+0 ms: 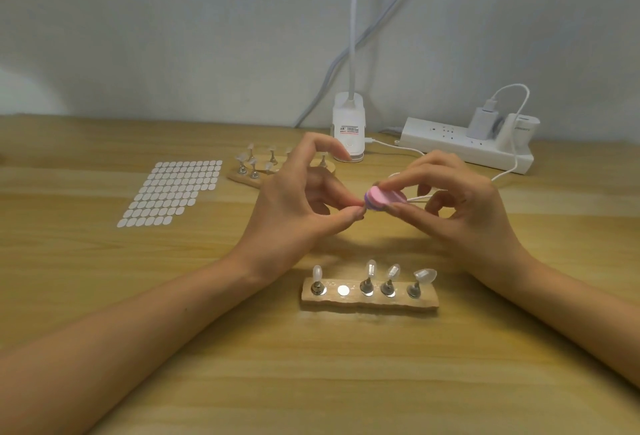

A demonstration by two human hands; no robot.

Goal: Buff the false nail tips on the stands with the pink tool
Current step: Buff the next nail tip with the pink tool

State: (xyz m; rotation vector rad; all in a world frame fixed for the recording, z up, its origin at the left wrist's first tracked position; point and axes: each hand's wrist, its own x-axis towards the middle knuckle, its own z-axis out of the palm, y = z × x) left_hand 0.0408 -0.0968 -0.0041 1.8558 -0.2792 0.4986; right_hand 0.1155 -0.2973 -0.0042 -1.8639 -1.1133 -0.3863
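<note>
We hold the pink tool (384, 196), a flat oval pad with a purple layer underneath, in the air over the table (311, 382). Our right hand (460, 208) grasps it: index finger along the top, thumb under. At the tool's left end our left hand (294, 202) pinches a small piece (362, 208) between the thumb and a fingertip. The piece touches the tool's edge and is too small to tell what it is. The left index finger arches up, free.

Below the grip, nearer us, lies a wooden stand (369, 301). It carries four nail tips (371, 266) upright on metal pegs, plus one bare shiny disc (343, 290), second from left.

Beyond the left hand, partly hidden by it, is a second stand (242, 176) with more tips. Left of that lies a sheet of white oval stickers (173, 192).

Behind the grip stands a white lamp base (349, 130). Back right is a power strip (464, 145) with a charger plugged in. A white cable (516, 157) runs down behind the right hand.
</note>
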